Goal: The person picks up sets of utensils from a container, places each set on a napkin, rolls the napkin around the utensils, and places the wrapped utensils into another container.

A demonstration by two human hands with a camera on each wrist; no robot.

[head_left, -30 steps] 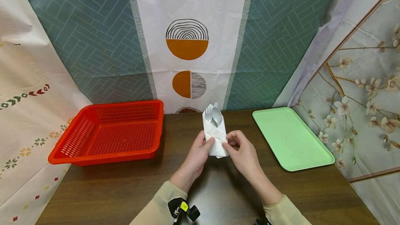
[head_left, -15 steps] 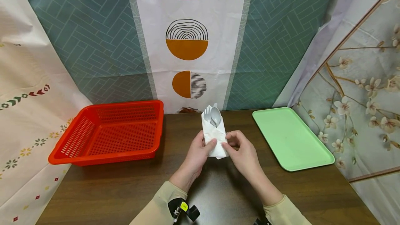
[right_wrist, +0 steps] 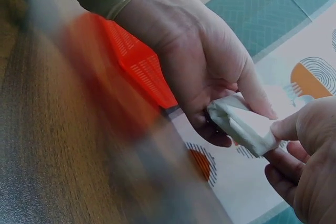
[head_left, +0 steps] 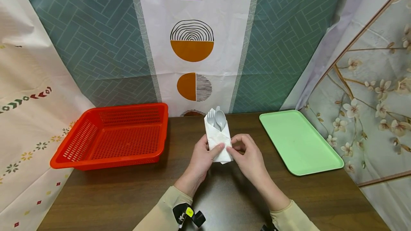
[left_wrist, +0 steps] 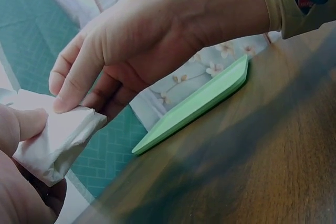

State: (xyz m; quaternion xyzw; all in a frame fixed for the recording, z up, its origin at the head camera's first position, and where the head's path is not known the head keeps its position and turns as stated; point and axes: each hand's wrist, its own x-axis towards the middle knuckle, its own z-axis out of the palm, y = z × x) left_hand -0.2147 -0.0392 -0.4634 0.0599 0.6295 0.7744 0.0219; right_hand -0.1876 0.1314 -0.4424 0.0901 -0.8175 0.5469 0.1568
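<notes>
A white paper napkin [head_left: 219,140], folded into a pocket, is held up over the table between my hands. A light grey plastic fork [head_left: 210,117] and spoon [head_left: 220,118] stick out of its top; the tip of another grey utensil shows behind the spoon. My left hand [head_left: 201,158] grips the napkin's left side, thumb across the front and fingers behind. With thumb and fingers, my right hand [head_left: 248,156] pinches its lower right edge. In the right wrist view the napkin's folded bottom end [right_wrist: 239,124] shows between both hands.
To the left stands a red perforated plastic basket [head_left: 128,161]. A light green tray [head_left: 302,142] lies at the right on the dark wooden table [head_left: 128,195]. Patterned cloths [head_left: 224,38] hang behind and at both sides.
The napkin with its cutlery has shifted slightly left and tilted a little further left at the top. Both hands keep their hold on it. Basket and tray have not moved.
</notes>
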